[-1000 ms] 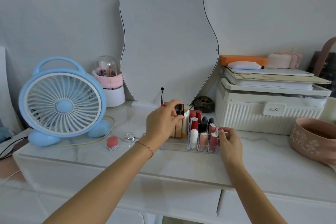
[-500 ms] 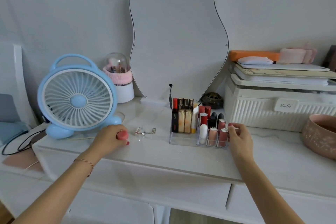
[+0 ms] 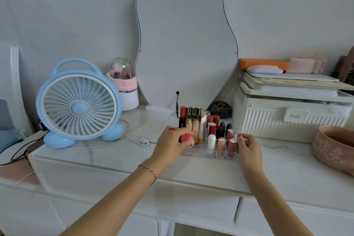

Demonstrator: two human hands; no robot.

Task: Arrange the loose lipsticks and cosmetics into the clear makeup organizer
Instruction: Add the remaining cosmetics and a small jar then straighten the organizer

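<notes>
The clear makeup organizer (image 3: 199,153) stands on the white marble table in front of the mirror. Its right cells hold several upright lipsticks (image 3: 212,128), and tall gold-capped tubes (image 3: 193,120) fill the back left. My left hand (image 3: 170,144) grips a small round pink-lidded jar (image 3: 186,138) just above the organizer's front-left compartment. My right hand (image 3: 248,146) holds the organizer's right wall, fingertips against the side. A small clear glass piece (image 3: 145,141) lies loose on the table left of the organizer.
A blue desk fan (image 3: 78,105) stands at the left with its cable running along the table. A wavy mirror (image 3: 185,44) leans behind the organizer. A white ribbed storage box (image 3: 287,119) sits at the right, a pink ceramic bowl (image 3: 337,145) near the right edge.
My left hand picked the pink-lidded jar off the table near the fan and carried it right to the organizer's front left. My right hand stayed on the organizer's right side.
</notes>
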